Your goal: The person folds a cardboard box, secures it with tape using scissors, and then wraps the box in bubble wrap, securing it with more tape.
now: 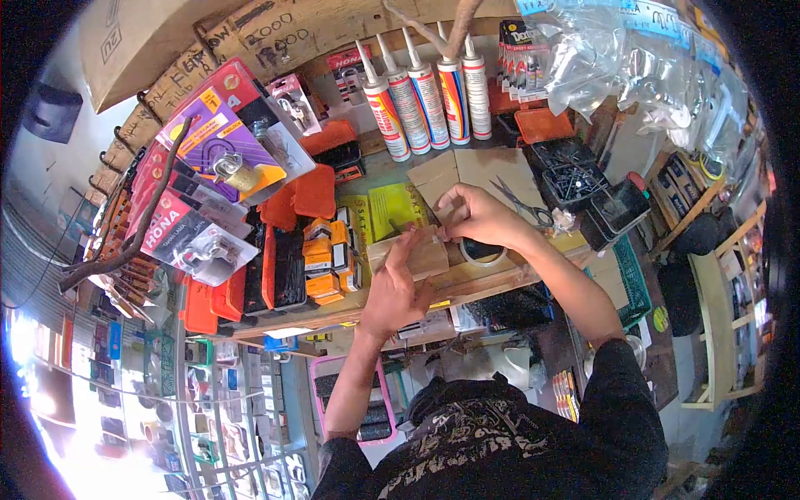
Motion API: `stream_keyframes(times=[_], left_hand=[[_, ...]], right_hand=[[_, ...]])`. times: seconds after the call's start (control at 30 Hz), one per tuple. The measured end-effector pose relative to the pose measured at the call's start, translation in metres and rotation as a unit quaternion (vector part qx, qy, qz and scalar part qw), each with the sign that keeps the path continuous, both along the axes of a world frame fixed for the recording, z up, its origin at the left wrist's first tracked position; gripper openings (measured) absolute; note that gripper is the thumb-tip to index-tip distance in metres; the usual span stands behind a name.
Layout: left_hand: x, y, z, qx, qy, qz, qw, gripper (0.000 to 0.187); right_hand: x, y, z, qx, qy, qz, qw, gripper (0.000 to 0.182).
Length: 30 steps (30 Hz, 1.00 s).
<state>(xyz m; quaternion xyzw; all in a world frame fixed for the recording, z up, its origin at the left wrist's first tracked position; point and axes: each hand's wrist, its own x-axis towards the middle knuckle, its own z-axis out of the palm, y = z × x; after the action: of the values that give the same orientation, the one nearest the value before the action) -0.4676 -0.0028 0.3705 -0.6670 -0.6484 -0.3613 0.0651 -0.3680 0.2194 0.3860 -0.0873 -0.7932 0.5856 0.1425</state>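
A small brown cardboard box [432,261] lies near the front edge of the wooden counter. My left hand [393,292] holds it, with fingers over its top and the thumb at its near side. At the box's far right corner, my right hand [482,218] is closed in a pinch; what sits between its fingertips is too small to make out. Partly under the right hand, a roll of tape [492,258] lies on the counter. Scissors [525,202] rest on a flat cardboard sheet [483,167] behind the right wrist. A yellow-green packet [390,208] lies behind the box.
Several sealant tubes [423,108] stand at the back. Orange-and-white small boxes [329,254] and orange-lidded bins [287,271] crowd the left. Black trays of screws [571,179] stand right. Packaged padlocks [237,171] hang left, and plastic bags [592,58] hang upper right.
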Motion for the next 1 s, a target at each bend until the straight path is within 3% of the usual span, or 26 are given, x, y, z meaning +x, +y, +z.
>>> stream_keyframes(times=[0.07,0.23,0.53,1.0], left_hand=[[0.0,0.0,-0.002,-0.011,0.006,0.009,1.0,0.09],[-0.002,0.002,-0.01,0.045,0.0,-0.005,0.999,0.085],[0.004,0.001,0.008,-0.038,0.008,0.022,0.999,0.081],[0.002,0.001,0.001,0.004,-0.006,0.004,1.0,0.081]], right_hand=[[0.001,-0.002,0.011,0.056,-0.048,-0.022,0.997,0.046],[-0.003,-0.001,0.005,0.039,-0.043,-0.026,0.998,0.044],[0.001,-0.008,0.021,0.092,-0.061,-0.033,0.993,0.045],[-0.003,-0.006,0.021,0.097,-0.073,-0.026,0.992,0.046]])
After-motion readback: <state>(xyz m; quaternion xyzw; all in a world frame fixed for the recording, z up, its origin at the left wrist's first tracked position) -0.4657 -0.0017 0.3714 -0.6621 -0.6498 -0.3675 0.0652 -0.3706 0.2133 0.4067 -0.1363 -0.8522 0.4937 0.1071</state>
